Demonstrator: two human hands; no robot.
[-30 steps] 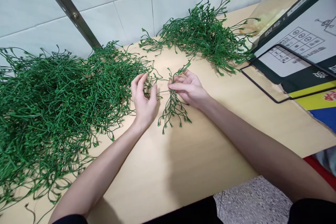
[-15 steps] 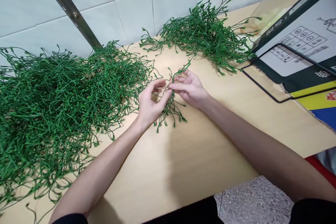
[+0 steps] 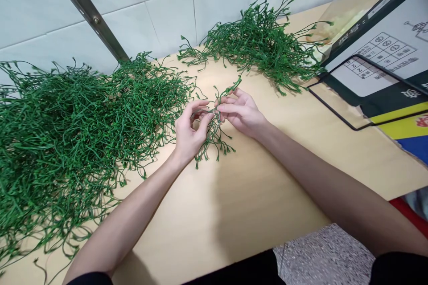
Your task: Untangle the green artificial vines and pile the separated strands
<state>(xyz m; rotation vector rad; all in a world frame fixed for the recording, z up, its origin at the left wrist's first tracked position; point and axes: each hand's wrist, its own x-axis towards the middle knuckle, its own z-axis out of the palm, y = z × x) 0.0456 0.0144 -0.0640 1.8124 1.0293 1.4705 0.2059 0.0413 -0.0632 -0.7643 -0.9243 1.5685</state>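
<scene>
Thin green stems with small forked tips, like artificial plant stems, are gathered in a small bunch [image 3: 217,140] between my hands. My right hand [image 3: 245,113] pinches this bunch near its middle between thumb and fingers. Its lower tips splay out below, and a few stems stick up past the right fingers. My left hand [image 3: 190,130] is closed at the bunch's left side, thumb and fingertips pinched on a stem beside the right fingertips. The exact hold of the left fingertips is partly hidden. Just left of that hand spreads a large heap of the same stems [image 3: 93,116].
A smaller pile of stems [image 3: 261,44] lies at the back by the tiled wall [image 3: 170,18]. On the right are a printed box [image 3: 377,62], a black wire frame [image 3: 337,116] and a clear container [image 3: 347,0]. A metal post [image 3: 95,18] rises at the back left.
My left hand has moved slightly left and its thumb has drawn back from the right fingertips. The bunch's lower tips have shifted a little left; the right hand stays nearly still.
</scene>
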